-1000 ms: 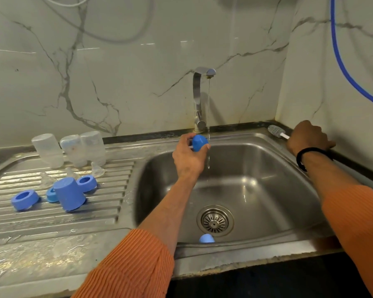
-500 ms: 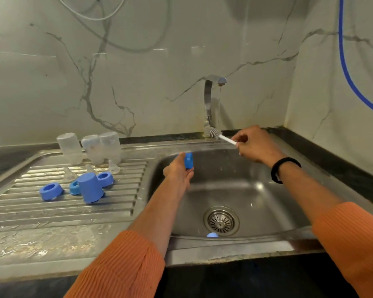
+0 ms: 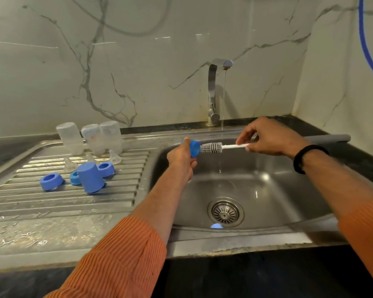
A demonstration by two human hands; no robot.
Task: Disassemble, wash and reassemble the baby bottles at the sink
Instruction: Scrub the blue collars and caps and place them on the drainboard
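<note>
Left hand (image 3: pixel 181 160) grips the blue cap (image 3: pixel 193 148) over the sink (image 3: pixel 267 233), mouth facing right. Right hand (image 3: pixel 267 137) pinches the brush (image 3: pixel 211 147), which lies level, its bristle tip touching the cap mouth, ready to go in.

Steel drainboard (image 3: pixel 52 207) (ribbed, wet): three clear bottles (image 3: pixel 91 137), teats (image 3: pixel 70 165), blue rings (image 3: pixel 51 181), cap (image 3: pixel 90 177).

Blue hose (image 3: pixel 363 39) on marble wall (image 3: pixel 159 50)
</note>
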